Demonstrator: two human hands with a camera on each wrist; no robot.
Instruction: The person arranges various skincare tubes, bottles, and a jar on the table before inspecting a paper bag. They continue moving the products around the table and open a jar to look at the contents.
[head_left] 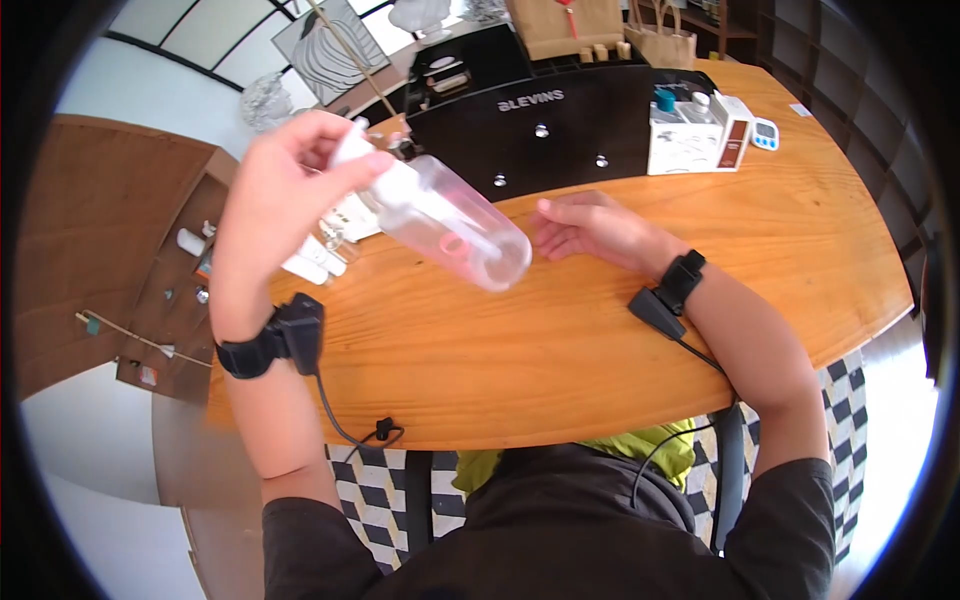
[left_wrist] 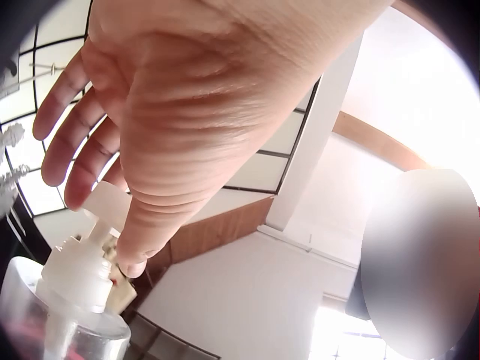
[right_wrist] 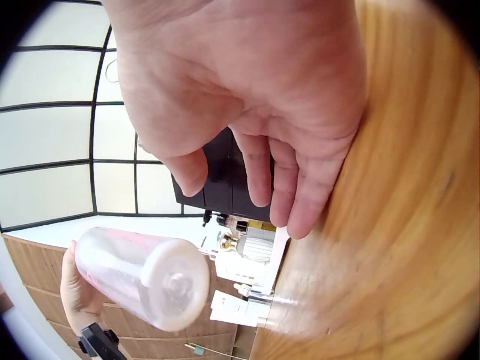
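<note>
My left hand (head_left: 285, 190) pinches a clear pump bottle (head_left: 465, 225) by its white pump top (left_wrist: 79, 274), thumb on one side and fingers on the other. The bottle is tilted above the table, its base toward the right, with pinkish marks on its wall and a tube inside. In the right wrist view its round base (right_wrist: 178, 285) faces the camera. My right hand (head_left: 600, 232) holds nothing; its fingers are relaxed, low over the wooden table (head_left: 480, 370), a short way right of the bottle's base.
A black case (head_left: 540, 135) lettered BLEVINS stands at the back, with paper bags (head_left: 565, 28) behind it. Right of it are a white box with small bottles (head_left: 685, 140) and a small timer (head_left: 765, 134). White tubes (head_left: 312, 262) and bottles sit at the left. A cable (head_left: 345, 425) trails from each wrist.
</note>
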